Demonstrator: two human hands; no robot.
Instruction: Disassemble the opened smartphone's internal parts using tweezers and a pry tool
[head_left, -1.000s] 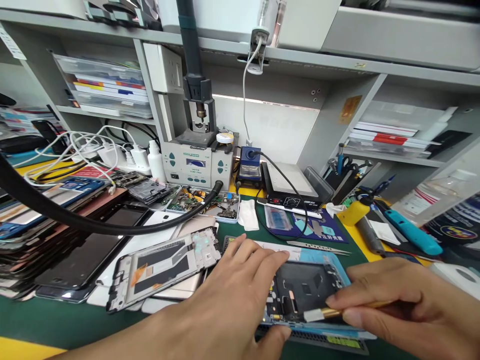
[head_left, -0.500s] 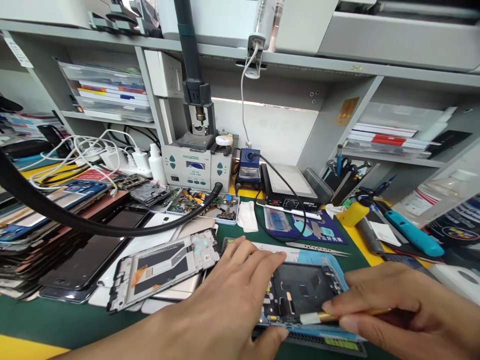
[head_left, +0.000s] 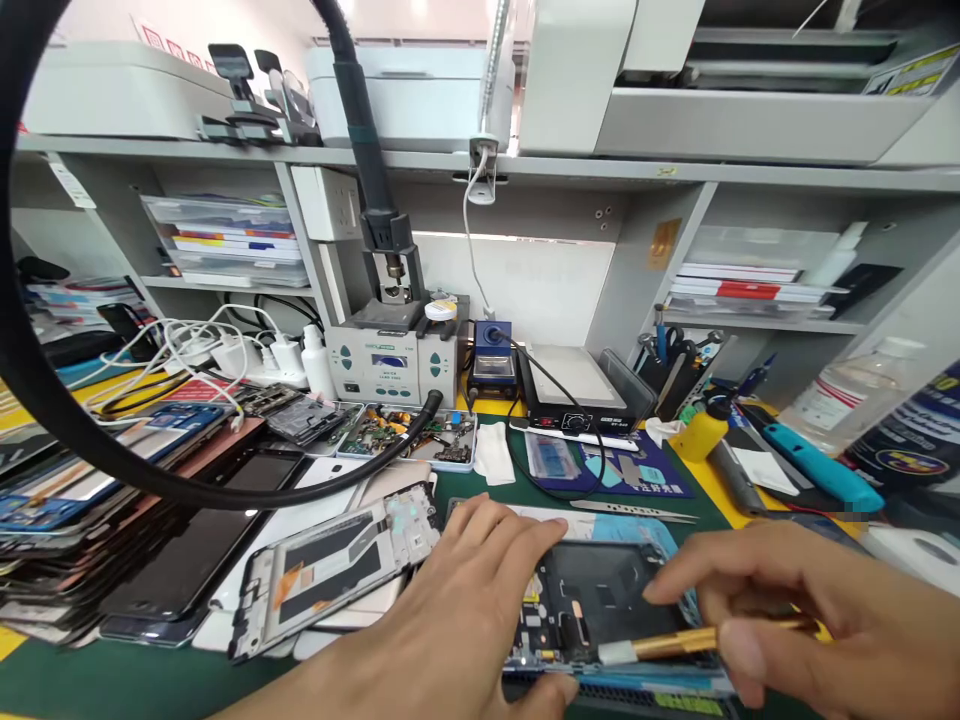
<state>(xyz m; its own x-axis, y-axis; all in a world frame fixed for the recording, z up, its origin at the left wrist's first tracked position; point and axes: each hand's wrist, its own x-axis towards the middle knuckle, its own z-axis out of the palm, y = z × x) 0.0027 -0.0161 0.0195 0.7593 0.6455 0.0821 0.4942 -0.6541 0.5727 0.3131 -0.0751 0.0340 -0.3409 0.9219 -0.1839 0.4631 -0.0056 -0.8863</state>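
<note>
My left hand [head_left: 457, 610] lies on the left end of an opened phone frame [head_left: 600, 600] at the bench's near edge, fingers spread over its top corner and thumb under its near edge, holding it down. My right hand [head_left: 810, 630] pinches a gold-handled tool [head_left: 660, 645] whose white tip rests over the frame's lower part. The frame sits on a blue mat [head_left: 667, 540].
A second phone frame [head_left: 330, 565] lies to the left, beside stacked phone screens [head_left: 112, 540]. A thick black hose [head_left: 112, 465] arcs across the left. Behind stand a rework station [head_left: 394, 355], a parts tray [head_left: 409, 435], a hot plate [head_left: 574, 385], tweezers [head_left: 637, 512] and a yellow bottle [head_left: 697, 432].
The camera has tilted upward, showing more of the shelves. My right hand has lifted its fingers slightly while the tool's tip stays over the frame. My left hand has stayed in place.
</note>
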